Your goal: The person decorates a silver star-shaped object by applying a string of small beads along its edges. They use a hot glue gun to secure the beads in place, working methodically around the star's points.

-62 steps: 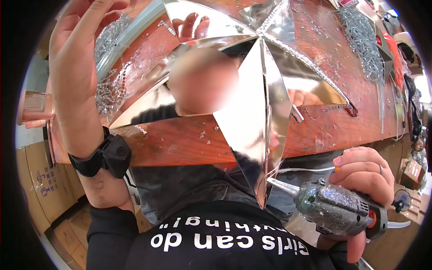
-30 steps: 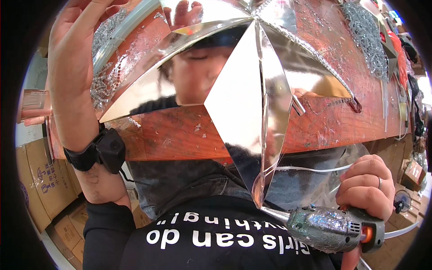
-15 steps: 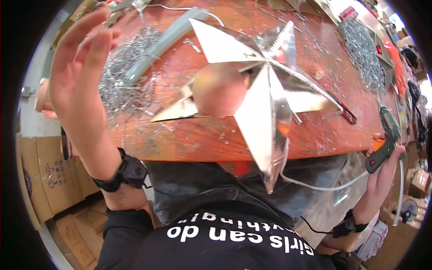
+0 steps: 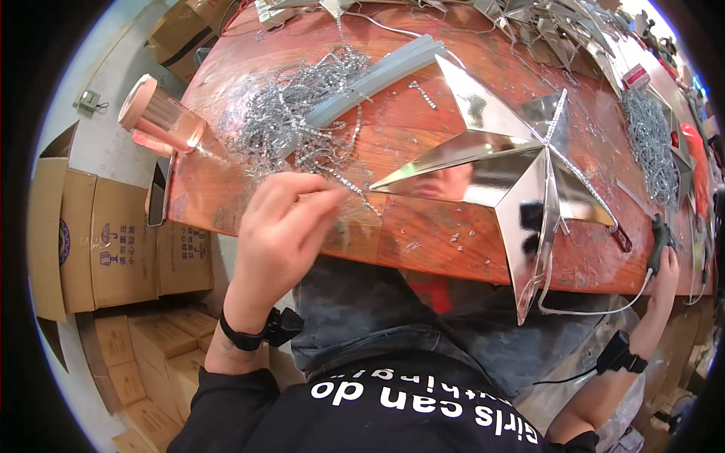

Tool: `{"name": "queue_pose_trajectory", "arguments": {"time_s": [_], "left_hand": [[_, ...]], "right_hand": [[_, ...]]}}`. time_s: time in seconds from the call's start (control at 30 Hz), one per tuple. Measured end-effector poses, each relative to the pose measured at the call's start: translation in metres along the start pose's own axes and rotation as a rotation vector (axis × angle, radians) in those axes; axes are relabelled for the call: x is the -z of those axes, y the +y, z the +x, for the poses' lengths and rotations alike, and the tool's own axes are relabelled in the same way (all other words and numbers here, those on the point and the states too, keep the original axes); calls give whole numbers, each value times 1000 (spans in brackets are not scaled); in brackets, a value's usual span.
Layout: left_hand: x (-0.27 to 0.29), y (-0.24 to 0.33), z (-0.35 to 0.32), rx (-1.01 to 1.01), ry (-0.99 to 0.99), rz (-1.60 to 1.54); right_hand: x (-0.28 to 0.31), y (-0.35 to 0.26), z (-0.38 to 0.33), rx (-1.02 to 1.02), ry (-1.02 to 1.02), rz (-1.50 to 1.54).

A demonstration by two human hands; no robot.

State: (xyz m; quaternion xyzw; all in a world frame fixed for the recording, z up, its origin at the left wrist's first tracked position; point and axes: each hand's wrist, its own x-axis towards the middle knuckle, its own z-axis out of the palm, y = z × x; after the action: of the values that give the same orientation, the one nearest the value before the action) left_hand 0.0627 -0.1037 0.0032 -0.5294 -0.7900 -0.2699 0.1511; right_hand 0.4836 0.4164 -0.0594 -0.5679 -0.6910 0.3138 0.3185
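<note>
My left hand (image 4: 285, 232) is at the table's front edge beside a pile of silver bead chain (image 4: 298, 113). Its thumb and fingertips are pinched together, slightly blurred, against a loose strand (image 4: 361, 193); whether the strand is between them is hard to make out. At the table's right edge, my right hand (image 4: 664, 275) grips a dark green glue gun (image 4: 660, 235) with a white cord. Between the hands lies a large mirror-silver star (image 4: 483, 174), one point overhanging the front edge. Sparkling chain trim runs along some of its ridges.
Pale translucent glue sticks (image 4: 370, 81) lie across the chain pile. A pink-lidded clear bottle (image 4: 162, 113) stands at the left table edge. More silver chain (image 4: 649, 147) sits at the right, other silver stars (image 4: 555, 26) at the back. Cardboard boxes (image 4: 121, 234) fill the left.
My left hand has come down from a raised, open pose to the bead chain, its fingers now pinched. The view has shifted. My right hand keeps the glue gun, which is now turned differently.
</note>
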Motion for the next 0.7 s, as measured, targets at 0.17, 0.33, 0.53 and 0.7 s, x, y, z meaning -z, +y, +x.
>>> {"name": "queue_pose_trajectory", "arguments": {"time_s": [0.17,0.33,0.53,0.7], "left_hand": [[-12,15,3,-109,-121,-20],[-2,7,-37,-511,10,-19],[-35,8,-143,725,332,-369],[-36,-4,-151,788,128,-503]], "right_hand": [[-11,-88,-82,538,262,-294],[-34,-155,-184,820,525,-102],[-53,-176,-235,1112,242,174],[-74,-203,-256,1326,205,341]]}}
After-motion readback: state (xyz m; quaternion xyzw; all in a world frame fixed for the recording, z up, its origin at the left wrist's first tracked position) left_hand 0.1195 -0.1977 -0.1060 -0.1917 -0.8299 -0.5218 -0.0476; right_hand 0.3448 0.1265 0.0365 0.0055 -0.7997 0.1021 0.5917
